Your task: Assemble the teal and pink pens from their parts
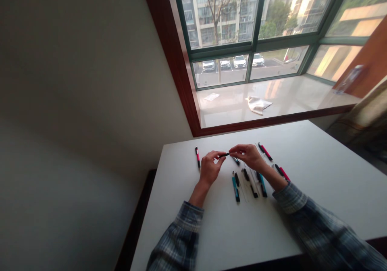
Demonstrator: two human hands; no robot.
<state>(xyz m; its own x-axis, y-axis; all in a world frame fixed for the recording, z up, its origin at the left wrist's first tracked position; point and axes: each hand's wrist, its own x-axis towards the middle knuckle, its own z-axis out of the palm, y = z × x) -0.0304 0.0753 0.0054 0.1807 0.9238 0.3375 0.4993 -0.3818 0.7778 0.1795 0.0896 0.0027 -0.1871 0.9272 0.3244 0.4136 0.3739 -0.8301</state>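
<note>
Over the counter (242, 230), pinching a slim black piece (223, 155) with fingers of left hand (209, 169) and right hand (250, 157), could drop it through slack grip.

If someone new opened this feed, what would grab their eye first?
Probably the bright window at the upper right. Next, over the white table, the left hand pinches a small black piece, with the right hand at its end. A red-and-black pen lies apart, left of the hands.
</note>
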